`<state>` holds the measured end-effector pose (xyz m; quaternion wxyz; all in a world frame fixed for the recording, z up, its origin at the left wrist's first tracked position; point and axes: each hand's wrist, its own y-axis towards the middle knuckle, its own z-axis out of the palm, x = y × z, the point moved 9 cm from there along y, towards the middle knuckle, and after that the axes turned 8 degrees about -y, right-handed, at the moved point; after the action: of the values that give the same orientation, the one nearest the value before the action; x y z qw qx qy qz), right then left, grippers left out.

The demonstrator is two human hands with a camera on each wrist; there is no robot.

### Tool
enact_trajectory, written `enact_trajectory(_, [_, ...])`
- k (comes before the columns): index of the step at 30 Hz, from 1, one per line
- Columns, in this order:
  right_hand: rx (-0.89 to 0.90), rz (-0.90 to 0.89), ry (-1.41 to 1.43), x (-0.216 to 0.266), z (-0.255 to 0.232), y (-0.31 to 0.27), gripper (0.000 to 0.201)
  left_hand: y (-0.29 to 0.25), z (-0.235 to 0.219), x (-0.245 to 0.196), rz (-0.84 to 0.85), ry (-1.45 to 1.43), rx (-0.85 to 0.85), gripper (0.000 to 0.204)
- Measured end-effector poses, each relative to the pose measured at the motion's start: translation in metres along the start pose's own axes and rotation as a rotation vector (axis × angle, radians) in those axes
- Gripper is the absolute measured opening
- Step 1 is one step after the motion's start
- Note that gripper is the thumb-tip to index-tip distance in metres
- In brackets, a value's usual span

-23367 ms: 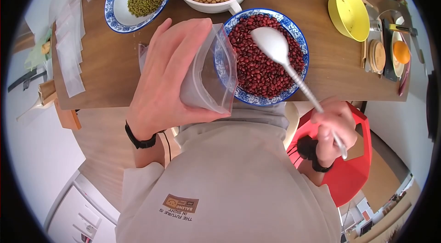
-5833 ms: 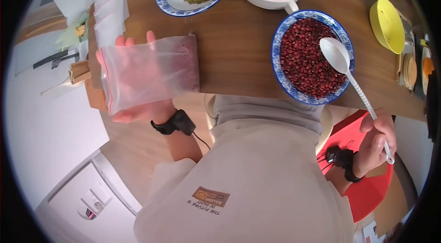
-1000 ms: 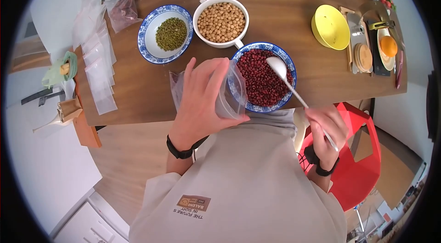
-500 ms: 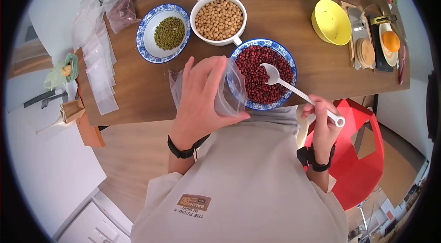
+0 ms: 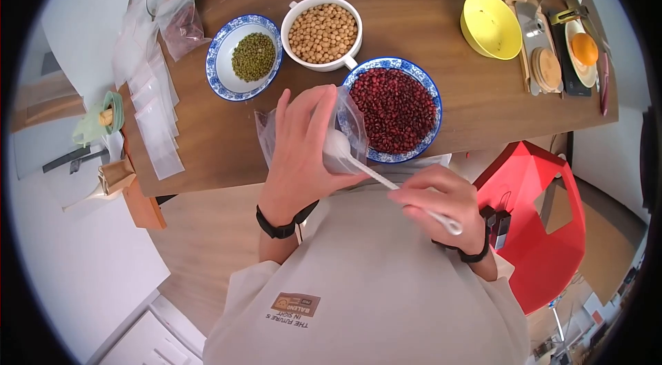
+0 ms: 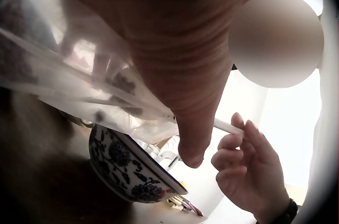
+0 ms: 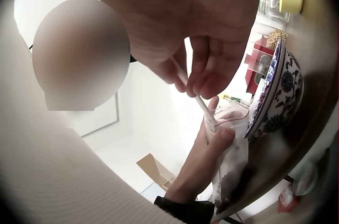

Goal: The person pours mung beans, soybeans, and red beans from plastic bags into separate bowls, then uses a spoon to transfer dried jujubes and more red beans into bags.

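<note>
The left hand (image 5: 298, 151) holds a clear zip bag (image 5: 353, 123) with its mouth spread, beside the blue-and-white bowl of red beans (image 5: 393, 111). Pinched by its handle in the right hand (image 5: 441, 208), a white spoon (image 5: 376, 175) has its bowl in the bag's mouth. Dark beans show through the bag (image 6: 122, 83) in the left wrist view, where the right hand (image 6: 251, 173) grips the handle. From the right wrist, the spoon handle (image 7: 204, 108) runs into the bag (image 7: 233, 155) by the left thumb. What the spoon bowl carries cannot be made out.
Behind stand a bowl of green beans (image 5: 253, 56) and a white pot of chickpeas (image 5: 323, 34). Flat zip bags (image 5: 157, 134) lie along the left edge. A yellow bowl (image 5: 491, 25), lidded items and an orange (image 5: 584, 50) are at the right; a red chair (image 5: 531, 227) stands below.
The spoon has left the red beans and moved left into the bag's mouth, with the right hand following it. The left hand keeps its hold on the bag.
</note>
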<state>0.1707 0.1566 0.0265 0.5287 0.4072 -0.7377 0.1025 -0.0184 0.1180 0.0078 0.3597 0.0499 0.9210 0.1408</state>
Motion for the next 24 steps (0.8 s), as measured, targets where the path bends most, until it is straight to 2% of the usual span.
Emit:
enact_trajectory(1, [0.051, -0.066, -0.047, 0.008, 0.005, 0.001, 0.025, -0.001, 0.0, -0.001, 0.001, 0.0, 0.003, 0.118])
enact_trajectory(5, [0.03, -0.063, -0.041, 0.002, -0.017, -0.008, 0.024, -0.001, 0.001, 0.002, -0.005, 0.028, 0.021, 0.124])
enact_trajectory(7, [-0.144, -0.005, -0.116, -0.006, -0.041, -0.016, 0.024, -0.003, 0.003, 0.003, -0.004, 0.052, 0.037, 0.128])
enact_trajectory(10, [-0.232, 0.095, -0.27, -0.017, -0.056, -0.018, 0.024, -0.003, 0.002, 0.002, 0.011, 0.044, 0.028, 0.127])
enact_trajectory(14, [-0.196, 0.083, -0.392, -0.017, -0.052, -0.009, 0.021, -0.003, 0.001, 0.003, -0.002, 0.022, 0.036, 0.126])
enact_trajectory(18, [-0.172, 0.095, -0.33, -0.023, -0.044, -0.016, 0.021, -0.004, 0.002, 0.003, 0.004, 0.04, 0.027, 0.125])
enact_trajectory(20, [-0.178, 0.226, -0.204, -0.034, -0.043, -0.022, 0.017, -0.004, 0.002, 0.003, -0.003, 0.031, 0.03, 0.125])
enact_trajectory(21, [-0.178, 0.224, -0.204, -0.035, -0.041, -0.024, 0.017, -0.004, 0.002, 0.003, -0.009, 0.022, 0.032, 0.124])
enact_trajectory(23, [-0.276, 0.393, -0.001, -0.055, -0.042, -0.035, 0.017, -0.002, 0.001, 0.002, -0.008, 0.026, 0.032, 0.123])
enact_trajectory(24, [-0.273, 0.393, -0.001, -0.058, -0.039, -0.037, 0.017, -0.002, 0.001, 0.002, -0.008, 0.029, 0.033, 0.123])
